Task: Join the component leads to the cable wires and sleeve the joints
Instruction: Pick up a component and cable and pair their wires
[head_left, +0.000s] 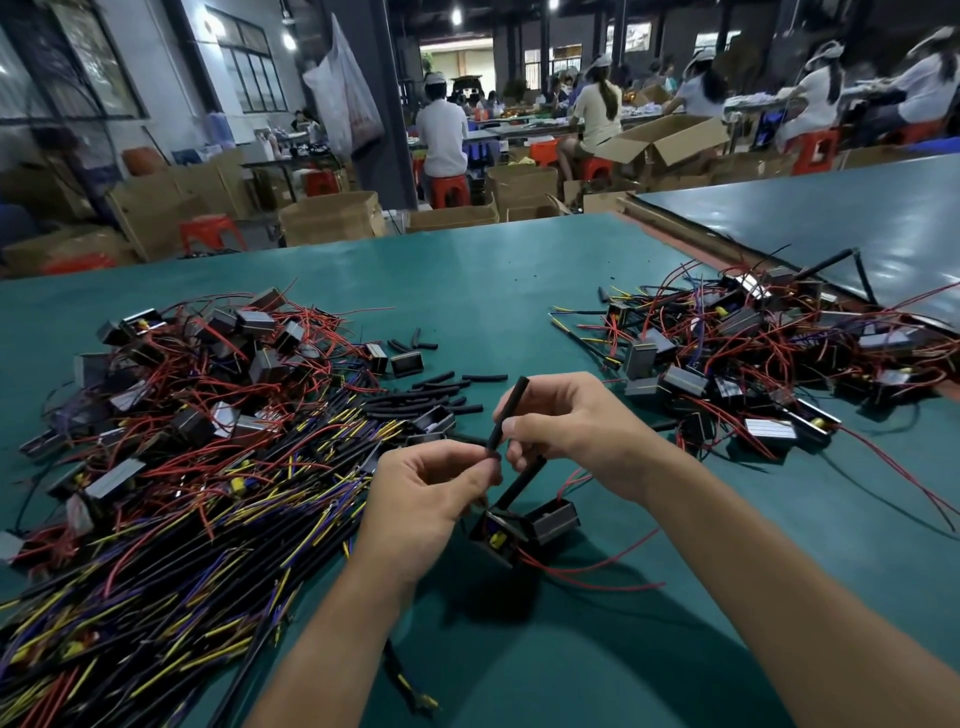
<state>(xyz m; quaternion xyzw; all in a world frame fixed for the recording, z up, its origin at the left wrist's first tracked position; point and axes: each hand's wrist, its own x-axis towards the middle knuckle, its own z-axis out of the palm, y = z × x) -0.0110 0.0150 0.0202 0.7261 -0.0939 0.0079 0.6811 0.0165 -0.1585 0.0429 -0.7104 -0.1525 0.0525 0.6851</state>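
Note:
A black sleeve tube (506, 413) stands tilted between my hands above the green table (519, 291). My right hand (576, 431) pinches its middle, and my left hand (431, 493) pinches its lower end. A second black sleeved cable (519, 483) runs from under my right hand down to a small black component (498, 535) with a yellow part and red leads (587, 571). Another black component (553, 519) lies right beside it.
A big heap of components and black, yellow, red and purple cable wires (208, 467) fills the left. Loose black sleeve pieces (436, 389) lie beyond my hands. A second heap of wired components (753, 353) sits at right. People work at benches behind.

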